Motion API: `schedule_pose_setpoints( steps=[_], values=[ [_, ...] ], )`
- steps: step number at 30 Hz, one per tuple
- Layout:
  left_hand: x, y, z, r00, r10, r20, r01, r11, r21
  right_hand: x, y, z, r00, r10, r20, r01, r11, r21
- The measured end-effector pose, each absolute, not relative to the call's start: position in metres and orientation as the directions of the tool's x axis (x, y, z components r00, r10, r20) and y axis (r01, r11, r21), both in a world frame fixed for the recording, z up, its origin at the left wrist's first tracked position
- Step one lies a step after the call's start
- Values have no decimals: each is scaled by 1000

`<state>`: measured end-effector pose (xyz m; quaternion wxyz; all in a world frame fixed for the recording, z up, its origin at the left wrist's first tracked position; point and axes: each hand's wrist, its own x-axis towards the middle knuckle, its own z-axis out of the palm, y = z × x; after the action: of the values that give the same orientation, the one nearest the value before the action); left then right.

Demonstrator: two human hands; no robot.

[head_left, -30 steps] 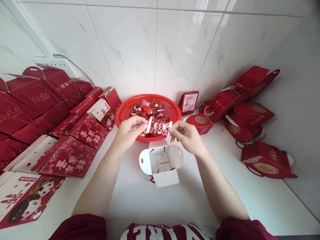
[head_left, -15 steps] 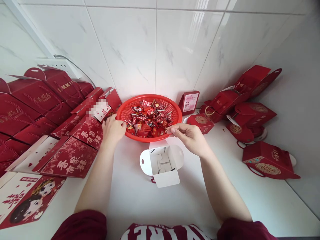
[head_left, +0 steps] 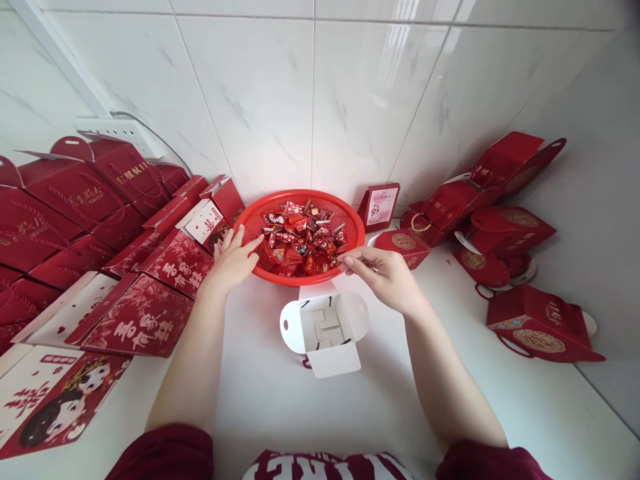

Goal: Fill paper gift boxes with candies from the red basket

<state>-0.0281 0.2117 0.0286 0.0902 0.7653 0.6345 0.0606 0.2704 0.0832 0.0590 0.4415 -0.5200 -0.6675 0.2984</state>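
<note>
A red plastic basket (head_left: 350, 212) stands against the tiled wall, holding a heap of wrapped candies (head_left: 300, 237) in red and dark wrappers. My left hand (head_left: 234, 261) is at the basket's left side, fingers spread, with the fingertips by the rim and nothing seen in them. At the right front of the rim, my right hand (head_left: 385, 275) has thumb and forefinger pinched together; what they hold is too small to make out. Just below the basket sits a small gift box (head_left: 330, 323), its white inside facing up and its flaps spread open. No candy shows in it.
Several red gift boxes (head_left: 85, 193) are stacked at the left beside patterned red boxes (head_left: 145, 313). More red boxes (head_left: 520, 233) are piled at the right. A small red box (head_left: 380, 207) with a pink panel stands by the wall. A power strip (head_left: 120, 133) lies behind.
My left hand has shifted slightly right towards the basket, and its fingers have spread. My right hand remains pinched in nearly the same place.
</note>
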Motion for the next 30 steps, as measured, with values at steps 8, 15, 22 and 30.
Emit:
schedule_pose_setpoints(
  steps=[8, 15, 22, 30],
  values=[
    [-14, 223, 36, 284, 959, -14, 953, -280, 113, 273, 84, 61, -65, 954, 293, 450, 290, -844],
    [2, 242, 35, 295, 954, -48, 956, -294, 25, 280, 85, 63, -47, 950, 309, 471, 294, -832],
    [17, 245, 43, 343, 938, -48, 939, -344, -27, 288, 85, 67, -8, 948, 317, 490, 280, -825],
    [26, 279, 41, 440, 859, -261, 890, -455, 5, 288, 86, 68, -9, 939, 344, 499, 302, -812]
  ],
)
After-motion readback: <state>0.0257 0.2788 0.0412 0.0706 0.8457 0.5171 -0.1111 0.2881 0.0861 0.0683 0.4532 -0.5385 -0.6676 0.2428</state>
